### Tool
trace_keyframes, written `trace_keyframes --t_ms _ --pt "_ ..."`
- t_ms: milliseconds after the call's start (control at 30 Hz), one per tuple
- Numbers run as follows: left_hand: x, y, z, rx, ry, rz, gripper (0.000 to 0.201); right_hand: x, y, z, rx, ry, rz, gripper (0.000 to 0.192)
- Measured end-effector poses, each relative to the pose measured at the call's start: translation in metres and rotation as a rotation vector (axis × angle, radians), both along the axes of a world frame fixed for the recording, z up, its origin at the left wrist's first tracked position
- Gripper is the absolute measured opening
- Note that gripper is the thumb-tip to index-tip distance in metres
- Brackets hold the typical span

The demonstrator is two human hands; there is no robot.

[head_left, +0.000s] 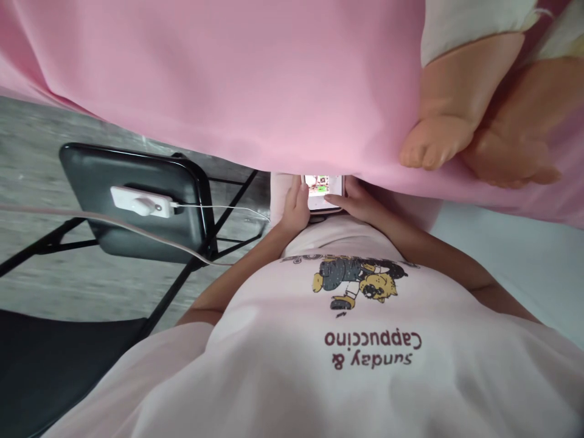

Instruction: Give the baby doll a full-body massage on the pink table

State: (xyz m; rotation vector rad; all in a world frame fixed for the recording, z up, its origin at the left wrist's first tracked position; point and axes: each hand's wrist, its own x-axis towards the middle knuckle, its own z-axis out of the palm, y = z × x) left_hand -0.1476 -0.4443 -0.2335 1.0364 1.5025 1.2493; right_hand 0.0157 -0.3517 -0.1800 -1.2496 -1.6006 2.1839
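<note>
A smartphone (325,203) with a lit, colourful screen lies low in my lap, at the edge of the pink cloth that hides its far end. My left hand (296,205) grips the phone's left side, its thumb along the edge. Around the right side my right hand (359,201) is closed, with its thumb reaching over the lower part of the screen. The fingers behind the phone are hidden.
Pink cloth (255,79) spans the top, with a doll's feet (438,143) at upper right. Left of me, a white power strip (125,198) with a plug and cable rests on a black folding chair (103,170). A pale cable (137,230) crosses in front.
</note>
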Motion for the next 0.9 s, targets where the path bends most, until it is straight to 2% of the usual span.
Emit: trace_keyframes --t_ms 300,467,633,767,900 --pt "0.001 0.0 0.0 -0.006 0.072 0.082 0.058 -0.002 0.0 -0.001 0.014 -0.029 -0.062 0.057" --pt "0.0 -0.001 -0.002 0.004 0.077 0.038 0.06 -0.005 0.003 0.007 -0.109 0.028 -0.094 0.056" --pt "0.001 -0.002 0.001 -0.09 0.02 0.0 0.06 -0.004 0.002 0.006 -0.213 0.011 -0.117 0.051" --pt "0.0 -0.001 0.005 -0.124 -0.048 -0.066 0.062 0.0 0.0 0.004 -0.218 -0.026 -0.126 0.05" --pt "-0.002 0.0 0.001 -0.128 -0.055 -0.06 0.063 0.003 -0.001 0.002 -0.222 -0.038 -0.102 0.052"
